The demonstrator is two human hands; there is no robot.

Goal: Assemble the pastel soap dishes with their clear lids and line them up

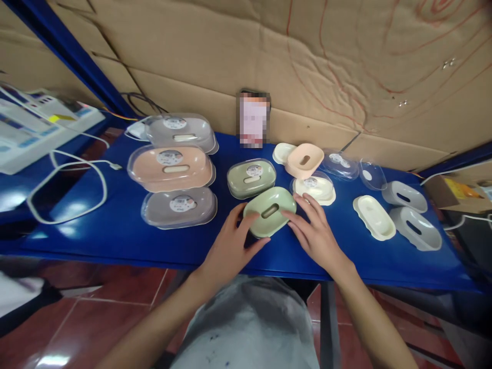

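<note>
A light green oval soap dish (pixel 282 197) with a long slot in its middle lies between my hands near the table's front edge. My left hand (pixel 235 238) grips its left side, fingers on the rim and thumb along the near edge. At the right end, my right hand (pixel 315 233) has its fingers curved against the side. Just behind it sits another green soap dish (pixel 238 180) under a clear lid with a round label. Close to my right fingertips is a cream soap dish (pixel 326 193), also under a clear lid.
Lidded dishes in grey (pixel 154 209) and peach (pixel 149 173) line the left. An uncovered peach piece (pixel 294 164), clear lids (pixel 342 166), a cream tray (pixel 378 220) and grey pieces (pixel 430 233) lie right. A blurred-out phone (pixel 253 120) leans against cardboard (pixel 192 56). A white cable (pixel 69 221) loops left.
</note>
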